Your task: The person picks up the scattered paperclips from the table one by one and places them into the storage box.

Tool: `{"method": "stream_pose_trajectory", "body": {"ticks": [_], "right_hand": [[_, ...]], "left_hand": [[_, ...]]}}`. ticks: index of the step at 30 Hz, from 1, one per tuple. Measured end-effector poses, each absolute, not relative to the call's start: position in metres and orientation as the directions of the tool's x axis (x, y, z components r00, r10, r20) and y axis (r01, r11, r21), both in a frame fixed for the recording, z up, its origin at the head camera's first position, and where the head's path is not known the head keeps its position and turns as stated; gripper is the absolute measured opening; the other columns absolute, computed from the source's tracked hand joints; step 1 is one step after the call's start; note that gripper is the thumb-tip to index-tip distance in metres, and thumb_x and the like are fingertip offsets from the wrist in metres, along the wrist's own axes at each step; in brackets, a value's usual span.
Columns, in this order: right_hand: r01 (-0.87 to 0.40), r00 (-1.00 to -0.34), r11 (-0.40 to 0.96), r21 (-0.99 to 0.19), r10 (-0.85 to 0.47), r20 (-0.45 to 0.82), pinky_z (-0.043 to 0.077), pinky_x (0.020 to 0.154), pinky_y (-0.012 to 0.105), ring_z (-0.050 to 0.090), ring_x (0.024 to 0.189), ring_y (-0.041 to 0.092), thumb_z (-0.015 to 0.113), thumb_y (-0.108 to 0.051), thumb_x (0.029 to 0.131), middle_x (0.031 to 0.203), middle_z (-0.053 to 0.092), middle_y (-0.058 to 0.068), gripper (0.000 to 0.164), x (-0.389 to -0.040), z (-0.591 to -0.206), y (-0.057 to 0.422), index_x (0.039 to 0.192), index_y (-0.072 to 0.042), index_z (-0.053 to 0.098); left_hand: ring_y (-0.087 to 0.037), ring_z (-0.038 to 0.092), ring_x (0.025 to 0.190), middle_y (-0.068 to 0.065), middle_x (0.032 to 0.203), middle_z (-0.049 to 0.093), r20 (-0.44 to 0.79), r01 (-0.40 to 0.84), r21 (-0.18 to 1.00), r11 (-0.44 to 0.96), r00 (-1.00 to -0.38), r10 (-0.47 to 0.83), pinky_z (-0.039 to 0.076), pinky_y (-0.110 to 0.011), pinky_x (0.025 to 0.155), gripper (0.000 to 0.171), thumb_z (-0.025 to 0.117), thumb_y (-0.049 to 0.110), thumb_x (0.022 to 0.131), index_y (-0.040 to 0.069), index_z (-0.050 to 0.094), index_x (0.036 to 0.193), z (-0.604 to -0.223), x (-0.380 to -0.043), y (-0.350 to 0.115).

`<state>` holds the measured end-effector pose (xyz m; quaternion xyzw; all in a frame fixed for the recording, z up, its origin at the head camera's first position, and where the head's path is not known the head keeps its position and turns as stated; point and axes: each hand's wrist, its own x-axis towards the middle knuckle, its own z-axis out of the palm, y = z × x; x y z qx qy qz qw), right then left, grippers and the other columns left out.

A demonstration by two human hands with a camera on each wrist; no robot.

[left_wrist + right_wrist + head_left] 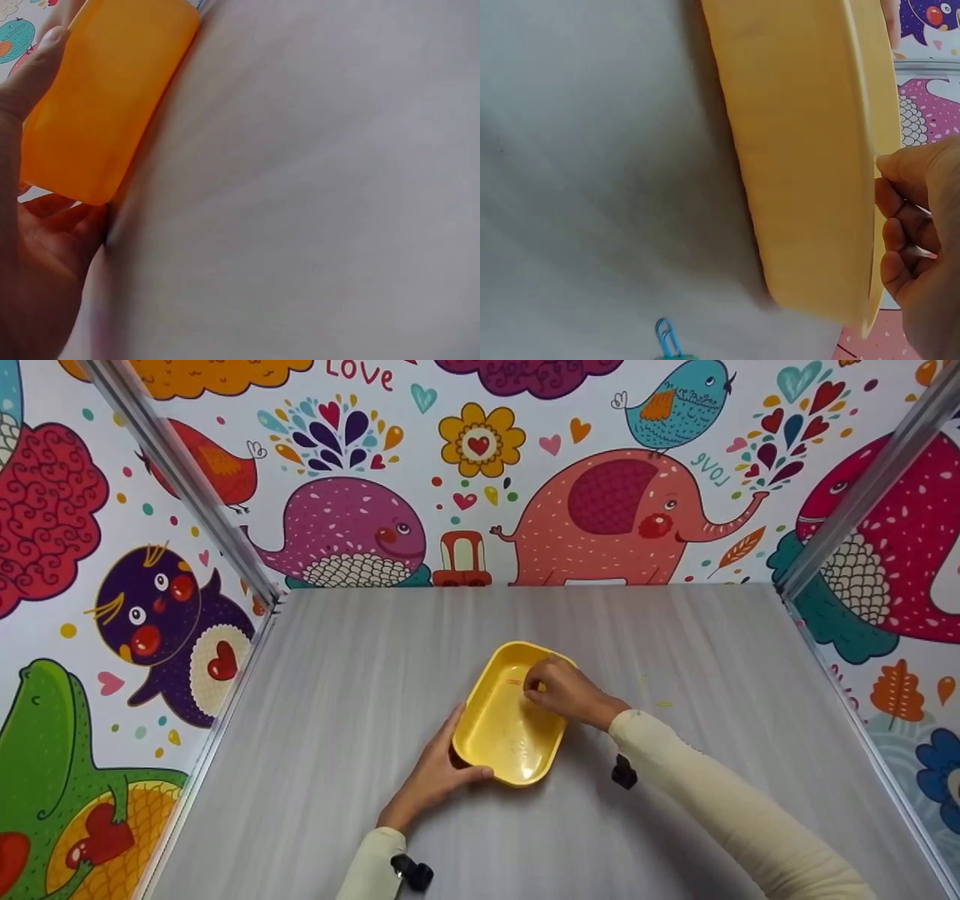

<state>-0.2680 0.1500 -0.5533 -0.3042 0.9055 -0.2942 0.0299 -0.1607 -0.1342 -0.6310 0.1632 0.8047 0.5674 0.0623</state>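
Mid-table sits the yellow tray [517, 746], and the left hand [439, 761] has it at eight o'clock, thumb hooked over the rim. The left wrist view adds the outer wall, with thumb and fingers set around it. At two o'clock, here's the right hand [566, 690], fingers curled close together over the tray; whether they pinch anything, I can't tell. Only the head view reveals the tray's inside, a small red piece [514, 682] lying toward twelve, and a yellow sliver [664, 703] out at three. The right wrist view alone offers a blue looped clip [667, 337], between six and seven.
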Motion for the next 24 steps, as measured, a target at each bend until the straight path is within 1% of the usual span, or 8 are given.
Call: {"method": "stream_pose_trajectory", "body": {"ticks": [2,4,7,10,13,17,20,24], "right_hand": [[-0.551,-0.8,0.631,-0.547,-0.585,0.131,0.059,0.088,0.041,0.062,0.088,0.022,0.083,-0.004,0.095,0.093,0.078,0.005,0.007,-0.268,-0.554,0.147,0.101,-0.001,0.085],[-0.579,-0.78,0.612,-0.539,-0.608,0.147,0.059,0.082,0.037,0.063,0.083,0.02,0.081,-0.003,0.095,0.089,0.077,0.006,0.004,-0.27,-0.555,0.143,0.097,-0.001,0.084],[-0.601,-0.757,0.589,-0.541,-0.636,0.15,0.056,0.073,0.031,0.06,0.075,0.016,0.079,0.0,0.095,0.084,0.075,0.005,0.005,-0.272,-0.557,0.137,0.094,0.0,0.083],[-0.599,-0.747,0.577,-0.555,-0.653,0.128,0.052,0.069,0.028,0.058,0.071,0.014,0.078,0.001,0.096,0.081,0.072,0.004,0.005,-0.274,-0.558,0.132,0.094,0.001,0.083],[-0.59,-0.74,0.569,-0.572,-0.664,0.103,0.053,0.068,0.028,0.058,0.07,0.015,0.078,0.0,0.096,0.081,0.071,0.004,0.004,-0.277,-0.557,0.126,0.096,0.002,0.082],[-0.624,-0.71,0.548,-0.558,-0.695,0.111,0.056,0.069,0.029,0.06,0.07,0.017,0.078,-0.001,0.096,0.082,0.073,0.006,0.004,-0.284,-0.561,0.119,0.096,0.002,0.082],[-0.628,-0.698,0.551,-0.55,-0.711,0.085,0.06,0.075,0.032,0.064,0.073,0.018,0.077,-0.002,0.098,0.087,0.077,0.007,0.007,-0.286,-0.558,0.115,0.1,0.001,0.082],[-0.579,-0.71,0.592,-0.561,-0.704,-0.01,0.063,0.084,0.038,0.066,0.08,0.021,0.077,-0.004,0.101,0.096,0.08,0.01,0.012,-0.284,-0.545,0.11,0.109,0.002,0.083]], "left_hand": [[-0.03,0.038,0.159,-0.011,0.179,0.032,0.087,0.194,0.933,0.303,-0.939,0.333,0.027,-0.057,0.13,0.123,0.098,0.038,0.086,0.009,0.021,0.177,-0.631,-0.16,-0.134],[-0.031,0.039,0.159,-0.011,0.178,0.033,0.089,0.197,0.931,0.308,-0.94,0.331,0.026,-0.059,0.129,0.123,0.098,0.038,0.085,0.009,0.022,0.177,-0.63,-0.16,-0.134],[-0.031,0.039,0.159,-0.011,0.178,0.034,0.083,0.192,0.93,0.312,-0.94,0.331,0.025,-0.06,0.13,0.123,0.098,0.039,0.085,0.009,0.022,0.177,-0.63,-0.16,-0.134],[-0.031,0.04,0.158,-0.011,0.178,0.034,0.079,0.189,0.932,0.31,-0.939,0.334,0.025,-0.06,0.129,0.122,0.098,0.037,0.086,0.01,0.022,0.177,-0.631,-0.16,-0.134],[-0.031,0.042,0.157,-0.011,0.178,0.034,0.077,0.185,0.935,0.304,-0.94,0.334,0.026,-0.061,0.129,0.121,0.097,0.035,0.087,0.011,0.021,0.177,-0.631,-0.16,-0.135],[-0.03,0.041,0.158,-0.01,0.178,0.034,0.079,0.185,0.934,0.305,-0.941,0.329,0.026,-0.06,0.13,0.122,0.097,0.036,0.087,0.01,0.02,0.177,-0.63,-0.16,-0.136],[-0.03,0.041,0.158,-0.01,0.178,0.034,0.08,0.186,0.934,0.306,-0.941,0.329,0.026,-0.059,0.13,0.123,0.098,0.036,0.086,0.008,0.02,0.177,-0.629,-0.16,-0.135],[-0.032,0.041,0.158,-0.012,0.178,0.034,0.083,0.192,0.933,0.304,-0.938,0.337,0.027,-0.061,0.129,0.123,0.098,0.036,0.086,0.008,0.02,0.177,-0.63,-0.16,-0.134]]}}
